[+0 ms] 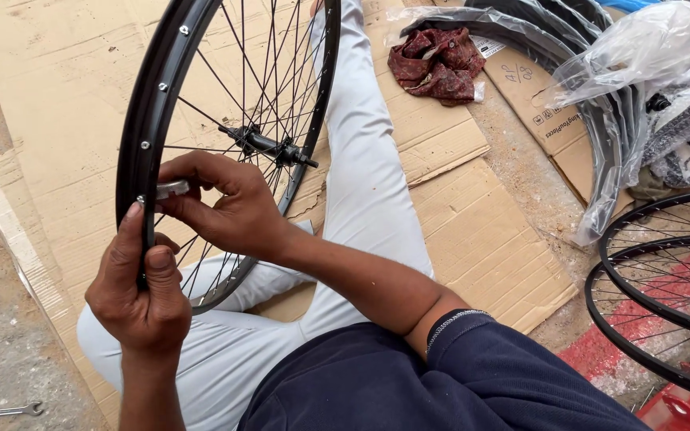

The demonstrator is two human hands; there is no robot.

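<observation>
Right hand (229, 209) pinches small metal tool (172, 189) at black spoked rim (150, 112).

Red cloth (438, 62) on cardboard (473, 231); spanner (5, 412) on ground.

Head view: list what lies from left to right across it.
Spanner on the ground → left hand gripping the wheel rim → right hand with a small metal tool → red cloth → plastic-wrapped rims → bare spoked wheels.
</observation>
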